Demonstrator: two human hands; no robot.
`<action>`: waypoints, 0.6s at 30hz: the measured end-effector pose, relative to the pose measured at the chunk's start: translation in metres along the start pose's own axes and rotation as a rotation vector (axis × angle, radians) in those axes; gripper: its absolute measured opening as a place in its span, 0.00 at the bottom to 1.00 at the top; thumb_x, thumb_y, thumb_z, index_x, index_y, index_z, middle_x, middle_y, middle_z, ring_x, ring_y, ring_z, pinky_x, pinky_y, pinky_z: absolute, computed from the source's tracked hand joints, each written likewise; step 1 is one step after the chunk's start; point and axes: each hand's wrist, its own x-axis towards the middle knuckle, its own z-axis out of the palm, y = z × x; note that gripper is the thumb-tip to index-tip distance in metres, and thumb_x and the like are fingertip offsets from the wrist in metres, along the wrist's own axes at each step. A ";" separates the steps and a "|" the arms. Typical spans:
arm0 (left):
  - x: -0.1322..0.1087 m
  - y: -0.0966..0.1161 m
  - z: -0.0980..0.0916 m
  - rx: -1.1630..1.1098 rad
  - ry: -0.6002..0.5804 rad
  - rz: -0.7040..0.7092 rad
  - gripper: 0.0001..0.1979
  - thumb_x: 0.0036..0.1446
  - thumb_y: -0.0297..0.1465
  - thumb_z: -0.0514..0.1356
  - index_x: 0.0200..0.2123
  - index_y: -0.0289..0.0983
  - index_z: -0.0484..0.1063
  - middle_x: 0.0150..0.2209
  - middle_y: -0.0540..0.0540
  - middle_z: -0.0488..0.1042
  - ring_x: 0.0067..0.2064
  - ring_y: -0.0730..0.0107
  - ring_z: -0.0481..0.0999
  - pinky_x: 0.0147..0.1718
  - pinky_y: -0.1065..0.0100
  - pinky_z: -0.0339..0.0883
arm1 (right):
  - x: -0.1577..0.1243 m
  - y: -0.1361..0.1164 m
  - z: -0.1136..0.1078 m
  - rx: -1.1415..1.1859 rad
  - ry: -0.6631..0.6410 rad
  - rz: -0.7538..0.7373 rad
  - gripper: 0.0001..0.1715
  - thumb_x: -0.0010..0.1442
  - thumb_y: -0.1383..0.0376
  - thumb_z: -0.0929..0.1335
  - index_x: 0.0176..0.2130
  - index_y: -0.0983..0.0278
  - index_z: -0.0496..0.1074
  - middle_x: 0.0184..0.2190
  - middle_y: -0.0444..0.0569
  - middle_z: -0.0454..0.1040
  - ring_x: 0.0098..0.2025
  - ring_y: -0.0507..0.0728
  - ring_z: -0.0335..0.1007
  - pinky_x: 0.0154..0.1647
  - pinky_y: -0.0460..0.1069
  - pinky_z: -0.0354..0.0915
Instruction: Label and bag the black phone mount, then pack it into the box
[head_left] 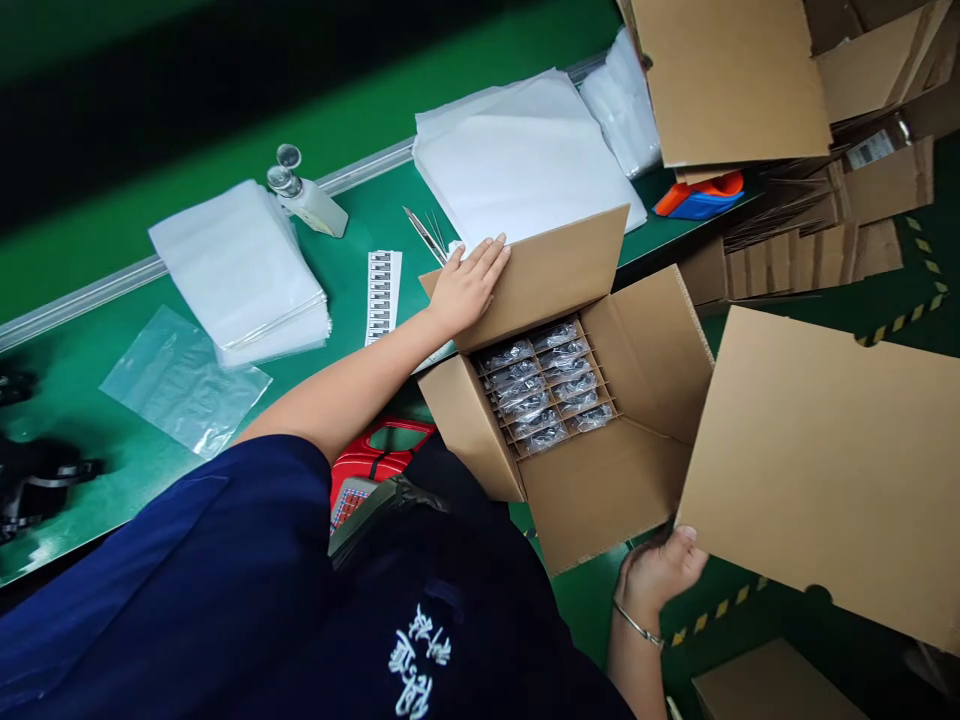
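Note:
My left hand point(470, 285) rests with fingers stretched along the raised back flap point(555, 270) of an open cardboard box. Inside the box point(645, 345), a cardboard divider grid holds several dark items in clear plastic point(540, 385), lined up in two columns. The box's other flaps are folded outward. At lower right, my right hand point(664, 570), with a bracelet at its wrist, pinches the corner of a flat cardboard sheet point(832, 470). The sheet is tilted beside the box, and its far part leaves the view at the right.
On the green table point(360, 400) lie stacks of white sheets point(240, 270), a clear bag point(184, 380), a label strip point(382, 295), tweezers point(426, 235) and a pump bottle point(319, 205). Folded cartons point(825, 240) are piled at right. A red object point(382, 445) is near my body.

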 end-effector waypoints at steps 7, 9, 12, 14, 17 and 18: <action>0.000 0.002 -0.001 -0.061 0.005 -0.020 0.40 0.55 0.28 0.51 0.70 0.33 0.42 0.71 0.42 0.43 0.71 0.52 0.46 0.66 0.43 0.40 | 0.000 0.008 -0.004 -0.017 0.033 0.041 0.22 0.63 0.55 0.65 0.48 0.68 0.69 0.48 0.53 0.75 0.54 0.60 0.70 0.60 0.59 0.62; -0.001 0.002 -0.001 -0.075 0.006 -0.029 0.42 0.54 0.29 0.52 0.70 0.39 0.40 0.72 0.48 0.42 0.71 0.55 0.46 0.66 0.42 0.41 | 0.000 0.008 -0.004 -0.008 0.043 0.047 0.21 0.62 0.55 0.65 0.48 0.68 0.69 0.48 0.53 0.75 0.54 0.60 0.70 0.60 0.58 0.62; -0.001 0.002 0.000 -0.084 -0.002 -0.032 0.43 0.54 0.30 0.52 0.71 0.42 0.37 0.72 0.51 0.38 0.72 0.57 0.44 0.67 0.42 0.39 | 0.001 0.007 -0.004 -0.017 0.035 0.042 0.22 0.62 0.55 0.65 0.49 0.68 0.68 0.50 0.53 0.74 0.56 0.60 0.69 0.61 0.59 0.62; -0.002 0.003 0.000 -0.096 -0.009 -0.036 0.43 0.54 0.29 0.52 0.71 0.39 0.38 0.72 0.48 0.37 0.72 0.55 0.42 0.67 0.43 0.37 | 0.001 0.008 -0.004 -0.014 0.034 0.048 0.22 0.62 0.55 0.64 0.49 0.68 0.68 0.50 0.54 0.74 0.56 0.60 0.69 0.62 0.60 0.61; -0.002 0.005 -0.002 -0.108 -0.019 -0.054 0.44 0.53 0.30 0.53 0.71 0.40 0.38 0.72 0.48 0.40 0.72 0.54 0.42 0.68 0.43 0.35 | 0.002 0.010 -0.005 -0.037 0.042 0.071 0.21 0.63 0.55 0.64 0.49 0.67 0.68 0.50 0.53 0.74 0.56 0.59 0.68 0.63 0.60 0.59; -0.002 0.005 -0.002 -0.110 -0.019 -0.059 0.44 0.52 0.30 0.54 0.71 0.41 0.38 0.72 0.48 0.41 0.72 0.54 0.42 0.68 0.43 0.34 | 0.002 0.010 -0.006 -0.049 0.044 0.078 0.21 0.63 0.55 0.64 0.49 0.67 0.68 0.50 0.53 0.74 0.56 0.59 0.68 0.63 0.60 0.59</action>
